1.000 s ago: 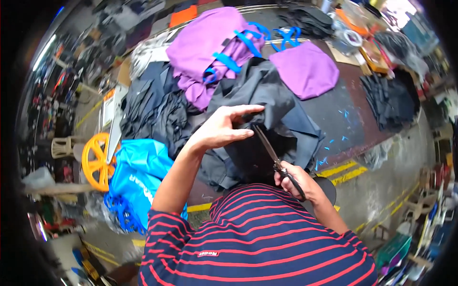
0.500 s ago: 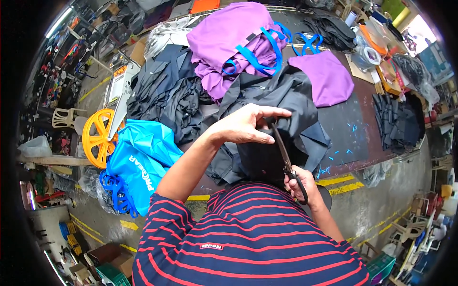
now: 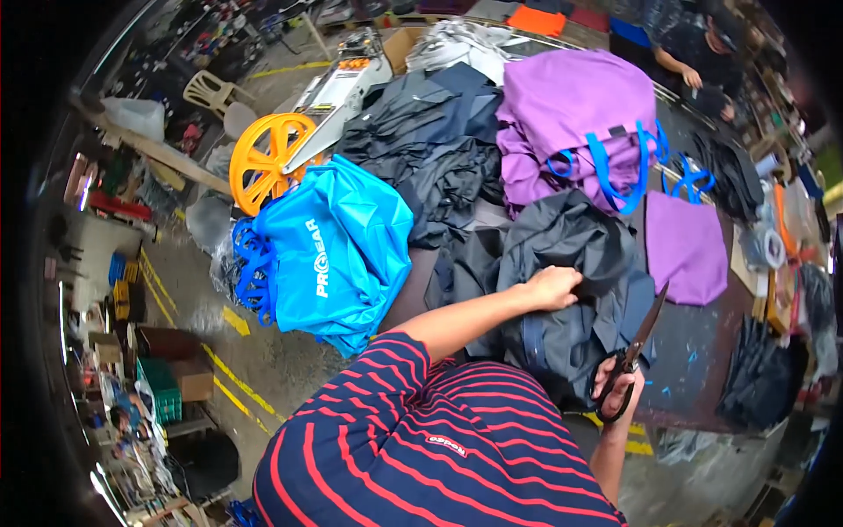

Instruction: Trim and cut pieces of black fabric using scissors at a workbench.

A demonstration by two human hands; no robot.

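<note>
On the work table (image 3: 702,347), the left hand (image 3: 553,287) closes around a fold of dark grey fabric (image 3: 571,246) heaped at the middle. At four o'clock from it, the right hand (image 3: 615,386) grips black scissors (image 3: 637,347) through the loops, blades pointing toward one o'clock. A purple bag stack (image 3: 580,114) lies at twelve o'clock, blue bags (image 3: 338,250) at nine.

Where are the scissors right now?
In the head view, the scissors are in the right hand, lower right, blades up beside the dark grey cloth.
</note>
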